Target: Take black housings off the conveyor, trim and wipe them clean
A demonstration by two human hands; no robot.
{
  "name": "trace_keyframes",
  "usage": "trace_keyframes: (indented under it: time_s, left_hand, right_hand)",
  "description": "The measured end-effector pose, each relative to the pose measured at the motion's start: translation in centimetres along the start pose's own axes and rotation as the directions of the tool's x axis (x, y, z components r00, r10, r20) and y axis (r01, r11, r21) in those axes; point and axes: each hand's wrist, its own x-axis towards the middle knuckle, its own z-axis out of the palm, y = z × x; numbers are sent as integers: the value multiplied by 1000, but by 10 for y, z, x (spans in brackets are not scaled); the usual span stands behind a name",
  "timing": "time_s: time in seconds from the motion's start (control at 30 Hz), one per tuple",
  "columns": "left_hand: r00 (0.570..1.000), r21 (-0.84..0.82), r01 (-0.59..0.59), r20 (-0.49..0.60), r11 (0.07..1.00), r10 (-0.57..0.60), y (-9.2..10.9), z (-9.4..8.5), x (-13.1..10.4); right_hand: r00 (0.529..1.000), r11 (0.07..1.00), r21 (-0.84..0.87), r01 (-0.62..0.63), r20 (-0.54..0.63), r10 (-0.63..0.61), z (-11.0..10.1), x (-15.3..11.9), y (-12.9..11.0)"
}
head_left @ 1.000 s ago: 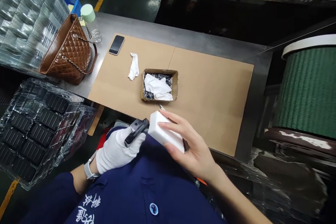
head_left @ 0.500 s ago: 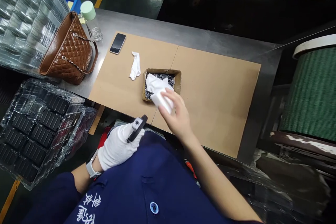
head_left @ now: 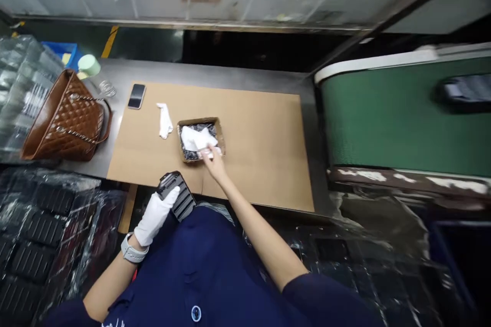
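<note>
Right hand [head_left: 214, 164]: moved forward to the cardboard box [head_left: 220, 135], fingers at the white cloth [head_left: 192, 138] inside; I cannot tell whether they pinch anything.
Gloved left hand [head_left: 155, 216]: thumb pressed over the black ribbed case [head_left: 184, 205], held just before the cardboard sheet [head_left: 264, 163]; gloved probably against smudges.
Box: central, presumably for easy reach.
Ribbed case: broad face now showing, edge-on earlier.

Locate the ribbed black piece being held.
In the head view, the ribbed black piece is left of centre, in the gloved left hand, by the near edge of the cardboard sheet.
</note>
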Motion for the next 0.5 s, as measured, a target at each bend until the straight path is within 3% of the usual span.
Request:
trace_keyframes:
  time_s: [0.1, 0.2, 0.27, 0.37, 0.43, 0.5]
  left_hand:
    - [968, -234, 211, 185, 949, -170, -12, 19, 27]
    - [896, -133, 325, 359, 936, -260, -30, 53, 53]
    - [838, -20, 343, 458, 939, -296, -43, 83, 61]
    - [734, 119, 364, 573, 924, -363, -60, 123, 59]
    - [689, 178, 355, 613, 918, -386, -67, 143, 54]
    - [674, 222, 321, 629, 921, -387, -69, 158, 51]
  right_hand:
    - [978, 972, 187, -139, 180, 105, -18, -56, 12]
    - [963, 891, 380, -248, 199, 183, -38, -102, 30]
    - [963, 812, 519, -268, 123, 239, -61, -122, 44]
    - [928, 693, 691, -205, -89, 362, -116, -147, 67]
    - [847, 639, 759, -124, -255, 467, -165, -164, 84]
    - [723, 609, 792, -36, -401, 563, -219, -177, 100]
